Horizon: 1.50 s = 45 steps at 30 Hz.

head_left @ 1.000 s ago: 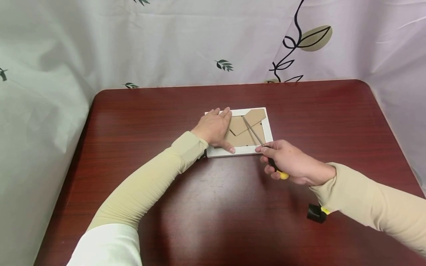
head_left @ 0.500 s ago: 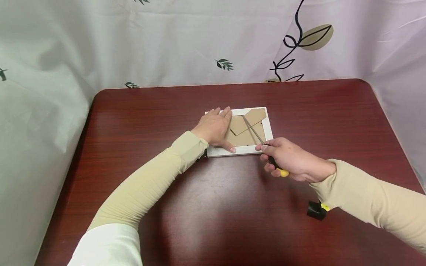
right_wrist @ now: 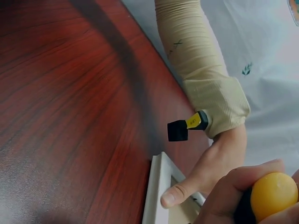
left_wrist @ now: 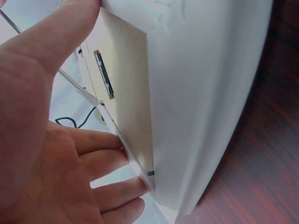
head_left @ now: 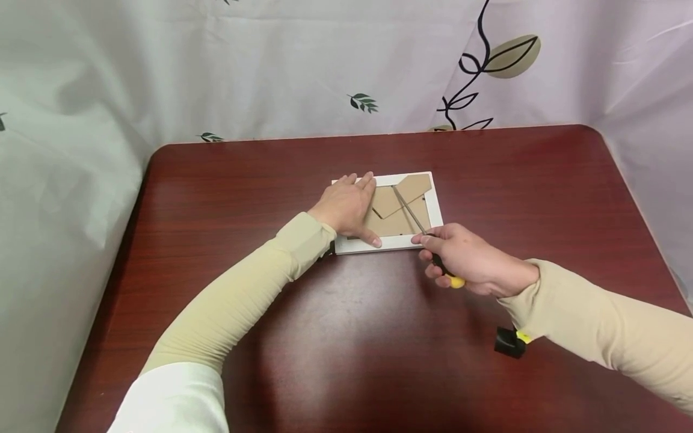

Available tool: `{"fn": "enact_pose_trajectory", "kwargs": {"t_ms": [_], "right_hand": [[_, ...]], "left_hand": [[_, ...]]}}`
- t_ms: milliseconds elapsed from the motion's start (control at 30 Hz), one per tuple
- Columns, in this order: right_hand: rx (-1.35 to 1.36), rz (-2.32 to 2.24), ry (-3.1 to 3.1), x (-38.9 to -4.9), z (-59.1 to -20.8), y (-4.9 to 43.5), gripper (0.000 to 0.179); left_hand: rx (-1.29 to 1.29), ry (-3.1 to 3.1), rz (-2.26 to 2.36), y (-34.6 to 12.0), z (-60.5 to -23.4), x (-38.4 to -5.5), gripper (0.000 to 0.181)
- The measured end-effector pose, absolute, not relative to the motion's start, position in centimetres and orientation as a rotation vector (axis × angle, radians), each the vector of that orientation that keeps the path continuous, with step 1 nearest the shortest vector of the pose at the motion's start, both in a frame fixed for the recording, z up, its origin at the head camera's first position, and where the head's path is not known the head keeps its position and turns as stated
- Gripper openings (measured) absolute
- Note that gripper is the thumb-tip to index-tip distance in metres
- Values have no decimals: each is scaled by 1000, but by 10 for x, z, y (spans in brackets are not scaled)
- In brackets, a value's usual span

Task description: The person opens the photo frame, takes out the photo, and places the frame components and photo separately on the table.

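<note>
A white picture frame (head_left: 397, 242) lies face down on the table, its brown backing board (head_left: 390, 227) and folded stand flap (head_left: 415, 187) showing. My left hand (head_left: 346, 207) rests spread across the frame's left side, fingers towards the far edge and thumb on the near border. In my right hand (head_left: 468, 258), at the near right corner, is a screwdriver (head_left: 412, 214) with a black and yellow handle. Its metal shaft slants over the backing, the tip right at the inner far edge. The handle's yellow end (right_wrist: 274, 197) fills the lower right of the right wrist view.
The dark red wooden table (head_left: 335, 337) reaches back to a pale curtain (head_left: 281, 72) with leaf patterns. Under the right sleeve hangs a black wrist camera (head_left: 509, 343); another black one (right_wrist: 178, 130) with a yellow band sits at the left wrist.
The head view has shifted slightly. Both hands keep their places on the frame, and the screwdriver tip stays at the inner far edge.
</note>
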State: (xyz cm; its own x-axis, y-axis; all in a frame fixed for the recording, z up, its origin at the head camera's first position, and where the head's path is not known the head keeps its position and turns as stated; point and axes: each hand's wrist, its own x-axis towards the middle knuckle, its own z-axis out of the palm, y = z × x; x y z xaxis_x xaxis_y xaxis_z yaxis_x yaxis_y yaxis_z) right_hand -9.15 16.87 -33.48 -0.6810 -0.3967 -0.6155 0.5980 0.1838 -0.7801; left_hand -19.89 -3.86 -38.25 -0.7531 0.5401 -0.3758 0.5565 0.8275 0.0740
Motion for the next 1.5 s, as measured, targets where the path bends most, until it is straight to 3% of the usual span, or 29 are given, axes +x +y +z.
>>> {"fn": "enact_pose_trajectory", "kwargs": {"t_ms": [400, 1500], "right_hand": [[193, -1621, 1712, -88, -339, 165, 27], [202, -1619, 1735, -85, -343, 164, 30]], "left_hand": [[823, 2622, -59, -39, -383, -199, 135], [828, 2619, -58, -40, -382, -199, 135]]}}
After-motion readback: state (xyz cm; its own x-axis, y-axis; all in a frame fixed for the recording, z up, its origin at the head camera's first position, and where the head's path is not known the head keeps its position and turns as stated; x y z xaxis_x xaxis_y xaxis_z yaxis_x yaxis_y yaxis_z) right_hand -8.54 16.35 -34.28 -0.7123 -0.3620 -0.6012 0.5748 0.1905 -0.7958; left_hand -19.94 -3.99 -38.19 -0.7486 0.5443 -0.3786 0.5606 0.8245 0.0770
